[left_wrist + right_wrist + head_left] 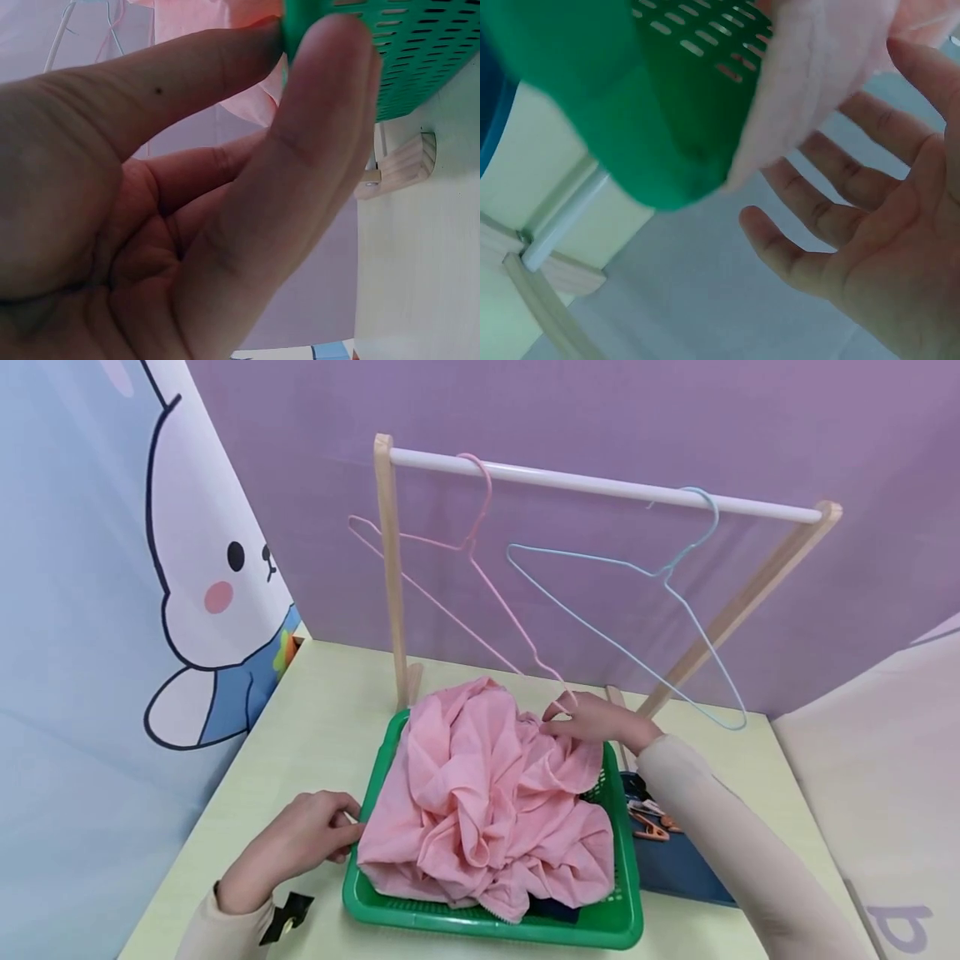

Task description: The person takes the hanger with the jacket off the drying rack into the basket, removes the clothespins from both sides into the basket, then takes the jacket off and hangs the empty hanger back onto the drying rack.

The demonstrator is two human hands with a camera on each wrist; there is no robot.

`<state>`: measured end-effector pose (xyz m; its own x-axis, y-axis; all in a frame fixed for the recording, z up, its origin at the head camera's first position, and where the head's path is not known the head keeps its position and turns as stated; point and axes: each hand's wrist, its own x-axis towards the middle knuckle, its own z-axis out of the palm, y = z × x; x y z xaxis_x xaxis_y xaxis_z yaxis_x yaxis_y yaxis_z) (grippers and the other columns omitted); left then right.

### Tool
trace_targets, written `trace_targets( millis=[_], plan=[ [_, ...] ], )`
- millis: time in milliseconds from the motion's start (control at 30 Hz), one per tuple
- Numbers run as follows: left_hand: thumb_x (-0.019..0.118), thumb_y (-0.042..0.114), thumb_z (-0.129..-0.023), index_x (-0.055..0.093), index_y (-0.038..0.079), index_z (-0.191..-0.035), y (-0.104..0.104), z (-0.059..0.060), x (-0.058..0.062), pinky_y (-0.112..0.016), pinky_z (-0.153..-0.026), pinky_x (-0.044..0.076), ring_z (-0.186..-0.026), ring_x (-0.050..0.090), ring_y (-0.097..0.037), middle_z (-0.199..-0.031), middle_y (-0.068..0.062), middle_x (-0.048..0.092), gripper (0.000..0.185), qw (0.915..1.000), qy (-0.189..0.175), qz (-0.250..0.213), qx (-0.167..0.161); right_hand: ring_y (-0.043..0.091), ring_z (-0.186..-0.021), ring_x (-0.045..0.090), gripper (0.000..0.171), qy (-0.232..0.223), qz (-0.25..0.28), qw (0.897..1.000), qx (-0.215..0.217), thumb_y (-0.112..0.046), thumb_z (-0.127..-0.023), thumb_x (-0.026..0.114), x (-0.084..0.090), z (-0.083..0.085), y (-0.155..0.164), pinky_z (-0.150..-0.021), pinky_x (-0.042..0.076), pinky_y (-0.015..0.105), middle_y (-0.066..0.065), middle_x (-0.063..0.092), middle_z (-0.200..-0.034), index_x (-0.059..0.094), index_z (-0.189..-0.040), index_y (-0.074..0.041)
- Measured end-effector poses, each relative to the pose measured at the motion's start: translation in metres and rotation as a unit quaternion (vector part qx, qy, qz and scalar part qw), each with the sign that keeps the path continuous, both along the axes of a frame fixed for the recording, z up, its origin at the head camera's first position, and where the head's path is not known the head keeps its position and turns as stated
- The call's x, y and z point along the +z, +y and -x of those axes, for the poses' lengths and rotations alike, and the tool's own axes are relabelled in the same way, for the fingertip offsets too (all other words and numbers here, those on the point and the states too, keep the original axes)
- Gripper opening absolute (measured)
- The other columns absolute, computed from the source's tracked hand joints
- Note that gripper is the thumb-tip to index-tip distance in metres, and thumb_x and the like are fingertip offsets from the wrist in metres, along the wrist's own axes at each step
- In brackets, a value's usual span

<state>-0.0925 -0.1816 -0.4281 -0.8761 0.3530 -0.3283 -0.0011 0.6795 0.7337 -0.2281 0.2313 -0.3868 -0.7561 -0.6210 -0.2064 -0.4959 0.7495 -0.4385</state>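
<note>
A crumpled pink cloth garment [480,793] fills a green plastic basket [495,928] on the table. My left hand [300,839] is at the basket's left side; in the left wrist view, its thumb and forefinger pinch the green rim [301,22]. At the back right corner, my right hand [603,722] touches the garment with loosely spread fingers [817,214]. The lower end of a pink hanger [471,539] overlaps that hand in the head view; contact is unclear. Something dark [553,908] peeks out beneath the garment.
Behind the basket stands a wooden rack with a white rod [585,483], bearing the pink hanger and a light blue hanger [666,578]. Right of the basket, partly behind my right forearm, is a dark blue box [682,864] with orange clips [651,829].
</note>
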Motion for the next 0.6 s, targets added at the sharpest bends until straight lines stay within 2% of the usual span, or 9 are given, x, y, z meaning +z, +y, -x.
trace_targets(
  millis=[100,200,367,500,600],
  plan=[
    [0.07,0.014,-0.092,0.07,0.003,-0.099,0.0,0.0,0.0,-0.033,-0.057,0.046,-0.056,0.059,-0.015,-0.064,0.003,0.062,0.013,1.0,0.0,-0.002,-0.002,0.018,-0.078,0.061,0.009,0.002,0.014,1.0,0.018,-0.012,-0.094,0.069,-0.005,0.005,-0.005,-0.076,0.052,0.039,0.001,0.068,-0.086,0.075,-0.091,-0.007],
    [0.069,0.014,-0.092,0.07,0.003,-0.099,-0.001,0.0,0.0,-0.033,-0.058,0.046,-0.056,0.059,-0.015,-0.064,0.003,0.062,0.013,1.0,0.001,-0.001,-0.003,0.022,-0.076,0.059,0.008,0.051,0.018,0.998,0.023,-0.004,-0.088,0.072,-0.007,0.007,-0.01,-0.074,0.049,0.041,0.002,0.065,-0.082,0.074,-0.082,-0.009],
    [0.07,0.013,-0.093,0.07,0.003,-0.1,-0.001,-0.001,0.0,-0.033,-0.058,0.046,-0.057,0.059,-0.015,-0.064,0.003,0.062,0.013,1.0,-0.003,0.001,0.002,0.029,-0.089,0.062,0.011,0.117,0.021,0.993,0.015,0.001,-0.085,0.072,-0.006,0.004,-0.012,-0.08,0.049,0.047,0.006,0.067,-0.091,0.074,-0.084,-0.011],
    [0.07,0.013,-0.093,0.069,0.002,-0.1,-0.001,-0.001,0.0,-0.033,-0.058,0.047,-0.057,0.06,-0.015,-0.065,0.003,0.062,0.013,1.0,-0.005,0.0,0.006,0.031,-0.096,0.063,0.008,0.124,0.072,0.99,0.004,0.001,-0.087,0.073,0.004,-0.01,-0.011,-0.084,0.051,0.05,0.011,0.067,-0.1,0.072,-0.09,-0.007],
    [0.07,0.013,-0.093,0.069,0.002,-0.1,-0.001,-0.002,0.0,-0.033,-0.058,0.047,-0.057,0.06,-0.015,-0.065,0.003,0.062,0.014,1.0,-0.002,-0.002,0.007,0.031,-0.098,0.063,0.007,0.107,0.121,0.987,-0.017,-0.002,-0.088,0.074,0.016,-0.028,-0.011,-0.083,0.054,0.051,0.014,0.066,-0.108,0.072,-0.095,-0.005]
  ],
)
